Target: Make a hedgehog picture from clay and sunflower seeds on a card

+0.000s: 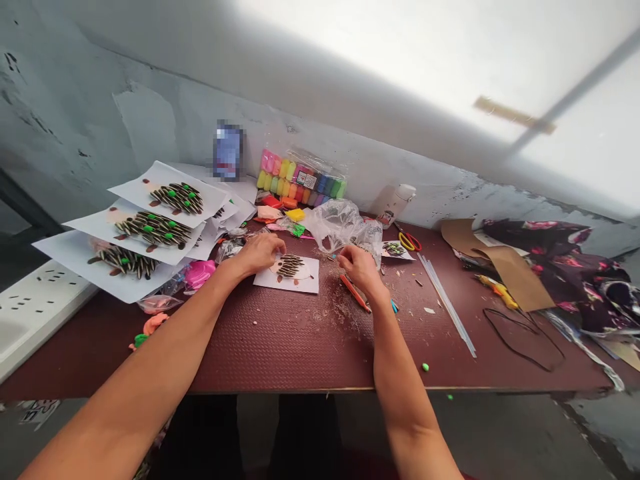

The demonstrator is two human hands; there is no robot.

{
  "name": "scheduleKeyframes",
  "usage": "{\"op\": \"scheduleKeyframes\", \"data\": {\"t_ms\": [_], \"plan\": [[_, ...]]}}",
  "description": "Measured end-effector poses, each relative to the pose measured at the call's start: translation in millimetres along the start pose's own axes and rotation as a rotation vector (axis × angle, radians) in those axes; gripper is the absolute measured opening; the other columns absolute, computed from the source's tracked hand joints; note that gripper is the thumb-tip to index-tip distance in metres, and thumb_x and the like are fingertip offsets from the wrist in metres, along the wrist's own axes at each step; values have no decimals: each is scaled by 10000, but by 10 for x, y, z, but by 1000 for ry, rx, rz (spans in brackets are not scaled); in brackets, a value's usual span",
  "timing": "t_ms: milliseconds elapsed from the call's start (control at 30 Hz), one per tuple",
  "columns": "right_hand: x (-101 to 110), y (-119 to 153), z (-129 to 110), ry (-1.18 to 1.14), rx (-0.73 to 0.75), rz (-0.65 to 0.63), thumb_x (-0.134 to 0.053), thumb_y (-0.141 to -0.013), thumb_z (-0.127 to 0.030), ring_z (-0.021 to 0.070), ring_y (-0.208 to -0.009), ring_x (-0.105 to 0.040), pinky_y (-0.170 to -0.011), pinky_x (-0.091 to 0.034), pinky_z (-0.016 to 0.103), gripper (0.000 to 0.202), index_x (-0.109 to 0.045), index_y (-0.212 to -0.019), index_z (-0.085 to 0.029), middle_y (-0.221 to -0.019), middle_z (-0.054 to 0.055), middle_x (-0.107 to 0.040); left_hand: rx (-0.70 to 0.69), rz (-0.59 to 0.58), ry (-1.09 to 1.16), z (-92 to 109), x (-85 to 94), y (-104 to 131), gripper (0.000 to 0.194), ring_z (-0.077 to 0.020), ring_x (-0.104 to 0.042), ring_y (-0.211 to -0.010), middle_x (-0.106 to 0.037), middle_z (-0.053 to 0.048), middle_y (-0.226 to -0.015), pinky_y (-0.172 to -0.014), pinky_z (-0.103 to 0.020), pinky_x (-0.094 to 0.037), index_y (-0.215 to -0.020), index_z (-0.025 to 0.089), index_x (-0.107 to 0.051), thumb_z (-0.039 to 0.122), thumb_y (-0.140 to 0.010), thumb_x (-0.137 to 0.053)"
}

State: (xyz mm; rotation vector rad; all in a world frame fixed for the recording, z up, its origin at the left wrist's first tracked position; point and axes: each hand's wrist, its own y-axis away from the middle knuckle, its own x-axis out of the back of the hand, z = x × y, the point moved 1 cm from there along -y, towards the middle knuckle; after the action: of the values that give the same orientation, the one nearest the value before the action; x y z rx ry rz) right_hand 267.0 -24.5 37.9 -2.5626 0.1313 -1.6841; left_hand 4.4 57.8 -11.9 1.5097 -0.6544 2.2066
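Observation:
A small white card [300, 283] lies on the dark red table, bearing a hedgehog outline with rows of striped seeds [292, 266] as its spines. My left hand [261, 253] is over the card's upper left corner, its fingers curled together; anything between them is hidden. To the right of the card, my right hand [358, 264] is pinched closed in front of a clear plastic bag [336, 223]. What it holds, if anything, is too small to make out. An orange pen-like tool [355, 294] lies just below this hand, among scattered crumbs.
Finished-looking hedgehog sheets [150, 230] are stacked at left by a white power strip [37, 303]. Coloured clay packs [300, 179] lean on the wall. At right are scissors [409, 241], clear glue sticks [449, 307], a yellow glue gun [500, 291] with its cord, and flowered cloth [545, 260].

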Motion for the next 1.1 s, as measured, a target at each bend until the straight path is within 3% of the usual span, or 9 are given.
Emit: {"op": "scheduleKeyframes", "data": {"t_ms": [100, 200, 533, 1100], "plan": [[-142, 1, -75, -236, 91, -23, -608, -875, -164, 137, -721, -612, -691, -419, 227, 156, -751, -936, -165, -821, 15, -743, 23, -27, 4, 31, 49, 25, 386, -234, -688, -908, -763, -55, -928, -819, -306, -521, -1005, 216, -806, 119, -752, -531], [-274, 23, -179, -314, 140, -67, -650, -845, -141, 132, -732, -634, -718, -434, 225, 150, -766, -930, -182, -844, 6, -762, 13, -9, -1, 41, 56, 27, 390, -239, -685, -915, -764, -57, -930, -823, -313, -522, -1005, 214, -808, 132, -745, -529], [-411, 115, -426, -16, 209, -26, -600, -930, -149, 161, -875, -645, -779, -414, 240, 176, -759, -960, -217, -968, 34, -741, -70, 50, 3, 19, -89, -10, 408, -243, -668, -979, -726, -80, -957, -876, -328, -516, -1017, 227, -822, 117, -814, -486], [-433, 122, -505, 48, 195, -68, -556, -962, -165, 181, -942, -649, -822, -431, 254, 218, -757, -1018, -227, -1016, 46, -733, -95, 20, -19, -17, -146, -31, 458, -218, -654, -967, -712, -61, -966, -857, -305, -496, -1140, 289, -802, 101, -836, -517]]}}
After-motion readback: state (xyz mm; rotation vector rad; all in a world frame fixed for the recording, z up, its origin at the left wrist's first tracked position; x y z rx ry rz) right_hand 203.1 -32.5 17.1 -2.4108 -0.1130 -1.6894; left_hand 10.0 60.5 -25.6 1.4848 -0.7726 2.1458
